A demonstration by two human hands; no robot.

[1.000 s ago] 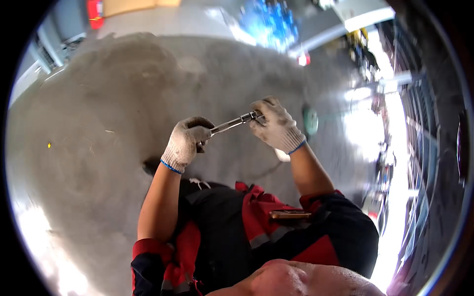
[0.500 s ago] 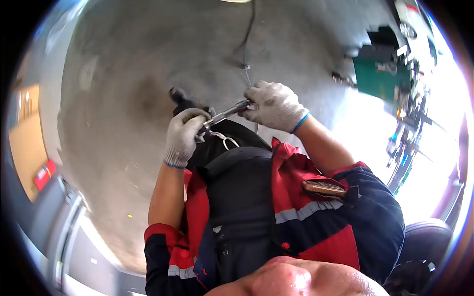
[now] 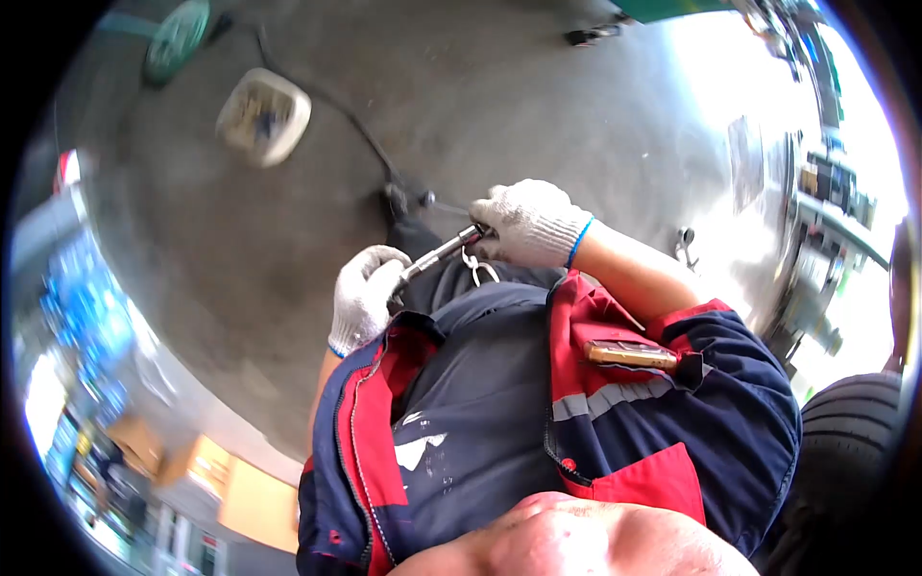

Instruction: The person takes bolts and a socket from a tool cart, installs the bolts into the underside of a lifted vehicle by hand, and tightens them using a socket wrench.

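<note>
A shiny metal ratchet-like tool (image 3: 437,257) spans the gap between my two gloved hands, in front of my torso. My left hand (image 3: 367,296), in a white knit glove, is closed round its lower left end. At the upper right end, my right hand (image 3: 531,223) has its gloved fingers closed on the tool; the fingertips partly hide that end. White cord loops (image 3: 483,271) hang at my waist just below the tool. A phone (image 3: 631,355) sticks out of my red and navy jacket's chest pocket.
A pale tub with small items (image 3: 264,117) stands on the grey floor, near a green round object (image 3: 177,40) and a dark hose (image 3: 336,104). Blue bottles (image 3: 91,302) and cardboard boxes (image 3: 257,499) are at left. A tyre (image 3: 850,427) is at lower right.
The view has swung round, bringing the tub and tyre into sight. Both hands still hold the tool, which now appears closer to my torso.
</note>
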